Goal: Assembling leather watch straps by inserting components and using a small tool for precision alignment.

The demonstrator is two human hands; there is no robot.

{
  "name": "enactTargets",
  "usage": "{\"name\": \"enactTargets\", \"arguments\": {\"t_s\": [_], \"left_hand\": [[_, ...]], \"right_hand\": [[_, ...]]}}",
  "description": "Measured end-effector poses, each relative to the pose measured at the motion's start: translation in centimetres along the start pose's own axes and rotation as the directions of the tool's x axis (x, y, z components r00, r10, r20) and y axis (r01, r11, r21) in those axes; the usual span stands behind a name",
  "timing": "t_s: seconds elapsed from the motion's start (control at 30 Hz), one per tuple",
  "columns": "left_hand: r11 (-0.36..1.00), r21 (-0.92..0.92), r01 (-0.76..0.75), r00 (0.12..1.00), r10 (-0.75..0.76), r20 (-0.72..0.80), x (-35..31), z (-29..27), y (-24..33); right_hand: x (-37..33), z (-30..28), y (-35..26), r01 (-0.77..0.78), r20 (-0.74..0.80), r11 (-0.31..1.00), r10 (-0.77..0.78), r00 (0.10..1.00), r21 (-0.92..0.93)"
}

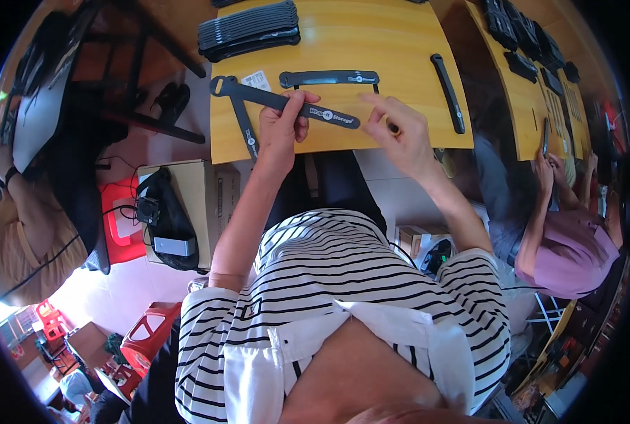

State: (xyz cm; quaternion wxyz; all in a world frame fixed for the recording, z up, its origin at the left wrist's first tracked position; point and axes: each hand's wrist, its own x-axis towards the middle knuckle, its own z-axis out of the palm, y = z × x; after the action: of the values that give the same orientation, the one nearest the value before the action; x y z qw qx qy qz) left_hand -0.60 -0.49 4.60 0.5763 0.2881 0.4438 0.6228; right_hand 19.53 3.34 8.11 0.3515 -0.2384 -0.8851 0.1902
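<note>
Two hands work above the desk [399, 42]. The left hand [279, 131] pinches one black strap [264, 97] between thumb and fingers, over the near edge's left half; the right hand [403, 134] is half open by the strap's right end, contact unclear. Three loose straps lie flat: one slanting strap [245, 126] by the left edge, one crosswise strap [329, 78] mid-desk, one lone strap [448, 93] along the right edge. One stack [250, 32], uncountable, sits farther up the left edge.
</note>
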Motion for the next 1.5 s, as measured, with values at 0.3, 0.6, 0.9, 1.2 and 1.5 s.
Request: {"name": "enactTargets", "arguments": {"t_s": [0.3, 0.6, 0.9, 1.2, 1.5], "left_hand": [[0.998, 0.060, 0.005, 1.000, -0.003, -0.026, -0.1, 1.2, -1.4], [0.992, -0.054, 0.115, 0.991, -0.119, -0.063, 1.7, -4.9, -1.3], [0.965, 0.245, 0.099, 0.982, -0.055, -0.179, 5.4, -6.2, -2.5], [0.866, 0.491, 0.092, 0.958, 0.057, -0.281, 8.7, -5.7, -3.2], [0.831, 0.549, 0.083, 0.948, 0.104, -0.302, 9.7, -5.7, -3.9]], "right_hand": [[-2.4, 2.4, 2.4, -0.679, 0.347, 0.238, 0.716, 0.606, 0.694], [-3.1, 0.7, 6.4, -0.695, 0.343, 0.170, 0.772, 0.535, 0.699], [-1.9, 2.0, 10.5, -0.726, 0.173, 0.221, 0.888, 0.426, 0.651], [-0.5, 3.5, 13.3, -0.776, 0.018, 0.339, 0.911, 0.411, 0.532], [-1.0, 4.2, 15.2, -0.813, -0.014, 0.374, 0.911, 0.411, 0.446]]}}
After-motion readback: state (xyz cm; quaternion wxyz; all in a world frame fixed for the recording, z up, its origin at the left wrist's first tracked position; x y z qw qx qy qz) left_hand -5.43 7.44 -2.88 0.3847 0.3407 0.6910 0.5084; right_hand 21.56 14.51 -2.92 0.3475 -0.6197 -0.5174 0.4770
